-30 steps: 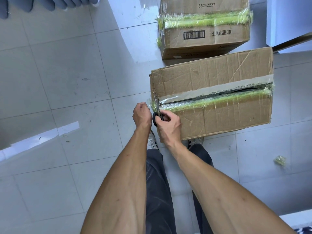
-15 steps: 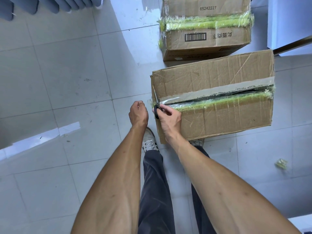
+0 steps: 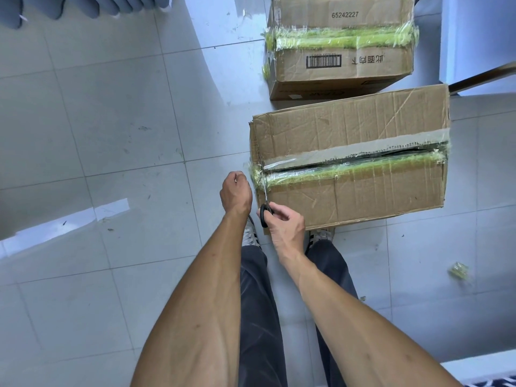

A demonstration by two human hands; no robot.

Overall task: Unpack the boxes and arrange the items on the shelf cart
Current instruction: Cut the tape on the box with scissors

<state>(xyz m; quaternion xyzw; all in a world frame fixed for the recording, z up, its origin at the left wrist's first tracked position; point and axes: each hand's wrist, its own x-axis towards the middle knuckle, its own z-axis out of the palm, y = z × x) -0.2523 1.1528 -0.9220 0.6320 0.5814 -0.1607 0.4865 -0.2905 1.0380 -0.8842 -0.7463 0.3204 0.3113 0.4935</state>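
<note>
A worn cardboard box [image 3: 349, 129] stands on the tiled floor in front of me, its top seam bound with clear and green tape and partly split along the middle. My right hand [image 3: 284, 227] grips black-handled scissors [image 3: 264, 210] at the box's near left corner, the thin blade pointing up along the left end toward the taped seam. My left hand [image 3: 236, 192] is curled in a fist just left of the box, apart from it; I see nothing in it. A second taped box [image 3: 340, 62] with a barcode sits behind.
Grey floor tiles [image 3: 111, 121] stretch out to the left. A scrap of crumpled tape [image 3: 459, 270] lies on the floor at the right. A pale blue upright surface with a dark bar [image 3: 480, 76] stands at the far right. My shoes and dark trousers are below the box.
My right hand has drawn the scissors back down toward the box's near corner, away from the seam. My left hand has shifted slightly away from the right hand.
</note>
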